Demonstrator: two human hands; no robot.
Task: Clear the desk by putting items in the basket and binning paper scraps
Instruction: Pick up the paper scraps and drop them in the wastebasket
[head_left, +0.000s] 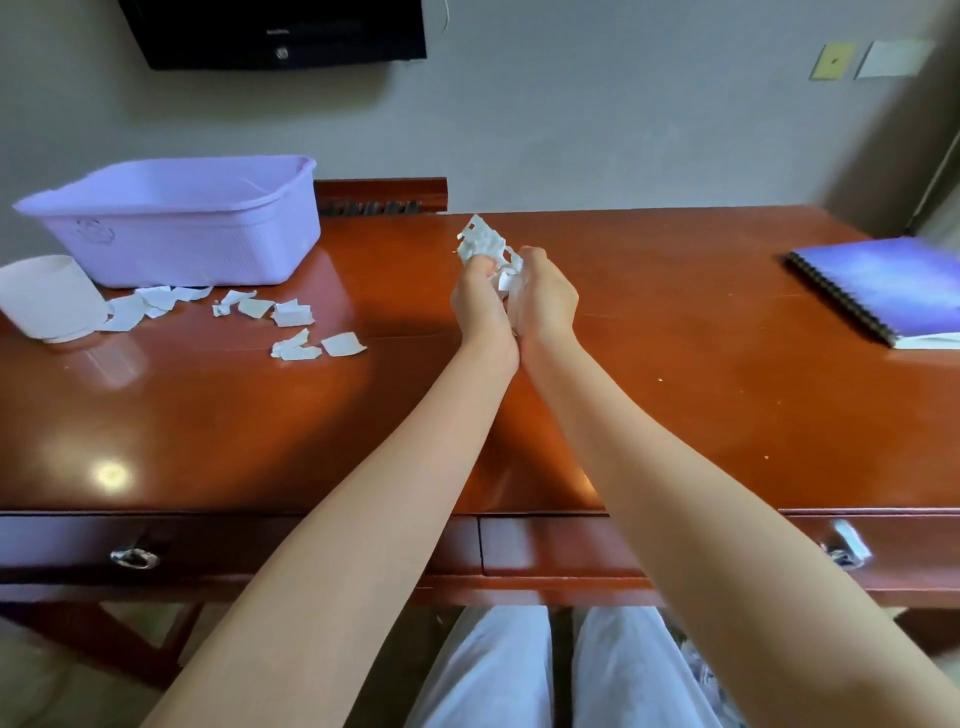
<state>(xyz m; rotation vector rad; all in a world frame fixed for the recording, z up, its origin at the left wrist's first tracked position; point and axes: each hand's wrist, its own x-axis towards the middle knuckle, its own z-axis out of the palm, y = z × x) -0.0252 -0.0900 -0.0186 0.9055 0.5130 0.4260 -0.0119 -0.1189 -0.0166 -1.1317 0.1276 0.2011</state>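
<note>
the left hand (480, 301) and right hand (545, 296) are pressed together over the middle of the desk (675, 395), both closed around a wad of white paper scraps (485, 244) that sticks up past the fingers; how much paper sits inside the palms is hidden. the hands are blurred, so single fingers are hard to separate.

more loose scraps (291, 322) lie scattered on the desk to the left, well apart from the hands, running from near the middle toward the white bin (47, 299), whose left side is cut off by the frame edge. some scraps touch the bin's base. just behind them stands the lilac basket (176, 223), with an embossed round mark on its front wall that is too faint to read; what lies inside cannot be told.

at the far right a spiral-bound notebook (883, 286) with a blue cover lies flat, its right part cut off. on the wall above, a dark screen (275, 31) is cropped at the top; its small logo is unreadable.
</note>
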